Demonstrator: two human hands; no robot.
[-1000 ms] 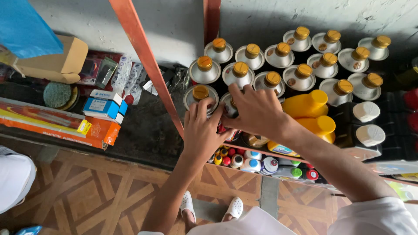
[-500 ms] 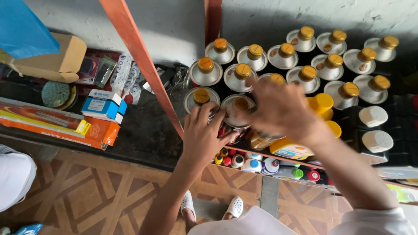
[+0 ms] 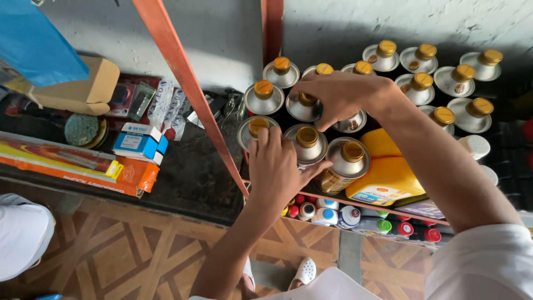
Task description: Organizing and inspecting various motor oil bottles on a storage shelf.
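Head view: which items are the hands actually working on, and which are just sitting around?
In hand:
- left hand on silver cans with gold caps
- right hand over a can further back

Lying about:
- yellow jug
- small bottles on lower shelf
- blue-white box
- orange carton
- cardboard box
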